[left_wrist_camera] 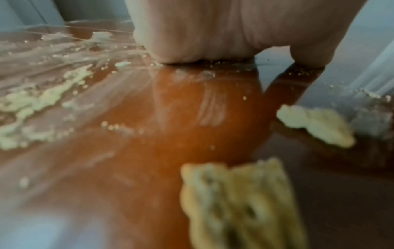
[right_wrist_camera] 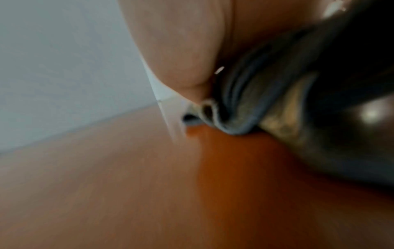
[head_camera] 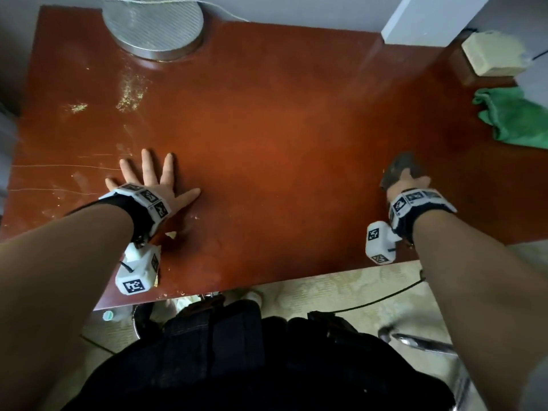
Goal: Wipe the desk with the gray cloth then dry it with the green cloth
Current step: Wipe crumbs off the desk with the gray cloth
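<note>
Left hand (head_camera: 154, 185) flat on glossy reddish-brown desk (head_camera: 281, 137), fingers spread, holding nothing, right hand (head_camera: 407, 182) clutching crumpled gray cloth (head_camera: 398, 169) against desk near right front, rumpled green cloth (head_camera: 513, 118) at right edge, pale yellowish crumbs (head_camera: 130, 93) back left.

Round metal base (head_camera: 154, 28) at the far left edge; white box (head_camera: 427, 22) and beige block (head_camera: 492, 53) at the far right corner.
</note>
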Demonstrator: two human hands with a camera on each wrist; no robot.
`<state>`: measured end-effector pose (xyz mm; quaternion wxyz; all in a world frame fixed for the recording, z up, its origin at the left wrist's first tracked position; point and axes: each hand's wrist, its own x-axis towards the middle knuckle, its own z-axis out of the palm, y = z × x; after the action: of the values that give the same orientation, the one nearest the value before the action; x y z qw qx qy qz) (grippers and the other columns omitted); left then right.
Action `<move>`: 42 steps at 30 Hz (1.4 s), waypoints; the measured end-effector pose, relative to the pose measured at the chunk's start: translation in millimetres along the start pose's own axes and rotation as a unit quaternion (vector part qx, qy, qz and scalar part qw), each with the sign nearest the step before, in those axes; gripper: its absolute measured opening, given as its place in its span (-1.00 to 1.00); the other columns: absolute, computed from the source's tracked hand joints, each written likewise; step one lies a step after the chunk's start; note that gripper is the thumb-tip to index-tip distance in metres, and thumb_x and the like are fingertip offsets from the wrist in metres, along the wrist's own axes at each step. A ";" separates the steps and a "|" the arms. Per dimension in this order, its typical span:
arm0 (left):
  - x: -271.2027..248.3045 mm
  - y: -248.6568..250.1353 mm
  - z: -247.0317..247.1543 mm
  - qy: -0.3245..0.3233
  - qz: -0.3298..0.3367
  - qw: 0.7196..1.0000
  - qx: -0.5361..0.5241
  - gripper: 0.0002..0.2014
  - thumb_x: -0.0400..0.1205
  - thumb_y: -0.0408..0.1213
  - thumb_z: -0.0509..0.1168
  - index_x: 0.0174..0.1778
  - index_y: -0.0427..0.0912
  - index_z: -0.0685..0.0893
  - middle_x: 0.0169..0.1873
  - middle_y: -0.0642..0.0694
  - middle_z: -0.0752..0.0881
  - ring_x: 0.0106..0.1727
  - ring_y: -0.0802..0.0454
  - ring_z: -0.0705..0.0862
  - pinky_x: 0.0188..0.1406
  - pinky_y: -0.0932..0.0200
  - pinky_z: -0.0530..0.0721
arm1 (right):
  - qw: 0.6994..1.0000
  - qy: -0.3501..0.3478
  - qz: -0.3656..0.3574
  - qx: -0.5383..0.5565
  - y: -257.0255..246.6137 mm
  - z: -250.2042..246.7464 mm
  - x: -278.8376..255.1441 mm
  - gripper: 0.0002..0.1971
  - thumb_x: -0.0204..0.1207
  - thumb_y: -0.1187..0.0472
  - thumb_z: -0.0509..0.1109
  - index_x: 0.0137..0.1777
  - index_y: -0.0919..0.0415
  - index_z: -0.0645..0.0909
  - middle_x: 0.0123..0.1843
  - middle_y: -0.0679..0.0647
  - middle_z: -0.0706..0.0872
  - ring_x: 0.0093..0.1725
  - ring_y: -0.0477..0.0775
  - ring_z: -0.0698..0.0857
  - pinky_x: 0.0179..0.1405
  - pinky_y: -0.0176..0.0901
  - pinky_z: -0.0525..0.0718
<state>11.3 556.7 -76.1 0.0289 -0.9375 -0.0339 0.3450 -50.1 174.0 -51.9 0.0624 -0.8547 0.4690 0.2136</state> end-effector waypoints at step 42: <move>2.6 0.0 2.1 0.003 -0.006 1.000 -0.010 -0.09 0.44 0.52 -0.15 0.57 0.21 -0.42 0.58 -0.02 -0.47 0.60 -0.31 -0.38 0.52 -0.43 -0.18 | 0.988 0.042 -0.124 -0.083 -96.2 -1.6 23.2 -0.23 0.55 0.18 0.31 0.65 0.03 -0.06 0.65 0.08 0.06 0.55 0.31 0.17 0.44 0.26 0.30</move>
<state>12.0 557.0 -79.4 0.0217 -0.9386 -0.0430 0.3417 40.9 208.7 -69.2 -0.0026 -0.9168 0.3419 0.2065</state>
